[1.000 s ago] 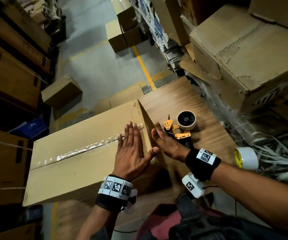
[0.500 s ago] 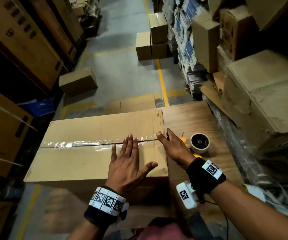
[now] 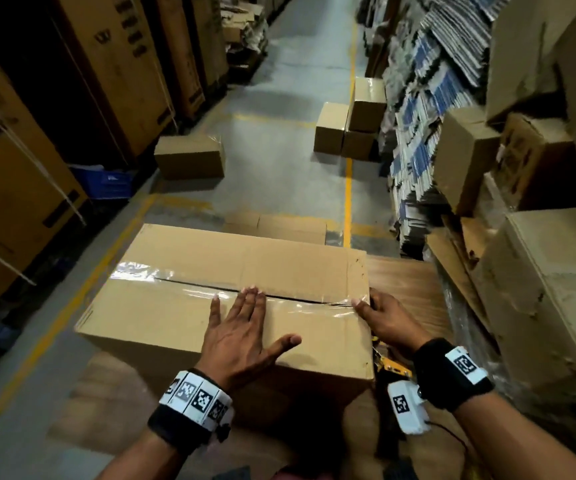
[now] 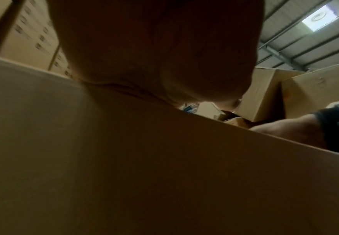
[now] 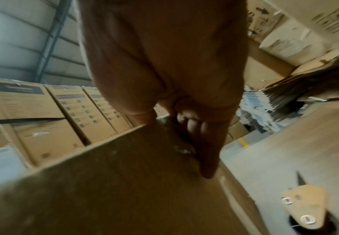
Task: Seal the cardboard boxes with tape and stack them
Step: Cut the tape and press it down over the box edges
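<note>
Box (image 3: 189,306) lies under the flat, straight-fingered left hand (image 3: 241,337); right hand (image 3: 388,318) presses its end, fingers extended.

Grey concrete floor (image 3: 290,81) with a yellow line (image 3: 348,188) down the aisle; tall stacked cartons (image 3: 130,64) on the left, flattened card bundles (image 3: 428,98) and brown cartons (image 3: 549,299) on the right; wooden table (image 3: 404,282); metal roof (image 4: 297,39) with a bright skylight (image 4: 321,17) overhead

L hand (image 3: 245,336) flat, fingers spread; R hand (image 3: 388,318) fingers straight, thumb up.
</note>
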A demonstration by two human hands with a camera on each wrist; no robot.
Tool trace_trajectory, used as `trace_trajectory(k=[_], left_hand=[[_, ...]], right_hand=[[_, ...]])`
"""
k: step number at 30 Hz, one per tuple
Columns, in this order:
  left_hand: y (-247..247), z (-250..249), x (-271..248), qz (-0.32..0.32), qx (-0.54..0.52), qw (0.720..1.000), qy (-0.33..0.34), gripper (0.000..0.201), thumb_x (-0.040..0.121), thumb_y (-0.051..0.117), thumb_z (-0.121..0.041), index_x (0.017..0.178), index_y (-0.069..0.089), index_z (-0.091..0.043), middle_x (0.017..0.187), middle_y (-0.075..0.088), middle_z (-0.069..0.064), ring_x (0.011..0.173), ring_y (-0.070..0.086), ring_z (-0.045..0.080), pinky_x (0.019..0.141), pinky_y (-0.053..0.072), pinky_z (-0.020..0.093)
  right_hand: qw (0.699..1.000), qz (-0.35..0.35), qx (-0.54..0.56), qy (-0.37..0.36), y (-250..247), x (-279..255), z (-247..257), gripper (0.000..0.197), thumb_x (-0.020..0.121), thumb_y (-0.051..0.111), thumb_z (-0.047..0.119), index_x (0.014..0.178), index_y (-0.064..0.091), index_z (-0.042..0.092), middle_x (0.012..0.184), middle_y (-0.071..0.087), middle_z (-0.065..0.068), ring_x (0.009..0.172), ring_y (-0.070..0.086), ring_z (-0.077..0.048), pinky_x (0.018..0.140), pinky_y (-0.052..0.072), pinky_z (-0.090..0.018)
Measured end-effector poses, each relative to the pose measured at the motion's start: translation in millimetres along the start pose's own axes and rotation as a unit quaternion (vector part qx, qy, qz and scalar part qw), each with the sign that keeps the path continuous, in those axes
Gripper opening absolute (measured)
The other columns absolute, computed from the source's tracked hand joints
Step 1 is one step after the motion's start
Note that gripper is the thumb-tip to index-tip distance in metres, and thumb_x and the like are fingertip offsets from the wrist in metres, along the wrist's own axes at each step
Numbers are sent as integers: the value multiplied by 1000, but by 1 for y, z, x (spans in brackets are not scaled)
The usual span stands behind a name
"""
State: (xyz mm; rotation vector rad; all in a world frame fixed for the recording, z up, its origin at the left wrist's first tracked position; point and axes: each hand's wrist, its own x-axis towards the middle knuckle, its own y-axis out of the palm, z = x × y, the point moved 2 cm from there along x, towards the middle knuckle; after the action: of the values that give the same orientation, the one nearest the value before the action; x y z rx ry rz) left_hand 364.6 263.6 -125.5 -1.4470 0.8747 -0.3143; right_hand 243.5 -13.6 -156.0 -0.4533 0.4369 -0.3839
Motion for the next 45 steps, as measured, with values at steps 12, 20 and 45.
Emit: trace_trajectory(k=[12, 20, 45], left_hand=[[7, 26, -9, 16, 24, 1000, -5, 133, 66, -13, -103, 166, -8, -15, 172, -20, -1, 158, -20, 16, 122, -14, 63], [-8, 88, -27, -42, -12, 998, -47, 132, 65, -19, -102, 167, -6, -18, 172, -19, -2, 158, -21, 13, 124, -17, 59], [11, 223, -50, -49, -183, 982, -26, 131, 69, -2, -105, 165, -12, -18, 165, -37, -7, 159, -15, 12, 131, 5, 35]], right_hand=[[951, -92, -293, -25, -40, -3, 74, 73, 102, 53, 52, 162, 28, 19, 143, 60, -17, 129, 58, -33, 103, 44, -38], [926, 78, -346, -132, 76, -29, 127, 92, 92, 28, 76, 164, 17, 21, 172, 9, 3, 159, 8, -13, 129, 15, -35], [852, 220, -457, -128, 199, 0, 202, 105, 86, 21, 86, 165, 1, 20, 172, -12, 3, 159, -3, -15, 129, 13, -44]])
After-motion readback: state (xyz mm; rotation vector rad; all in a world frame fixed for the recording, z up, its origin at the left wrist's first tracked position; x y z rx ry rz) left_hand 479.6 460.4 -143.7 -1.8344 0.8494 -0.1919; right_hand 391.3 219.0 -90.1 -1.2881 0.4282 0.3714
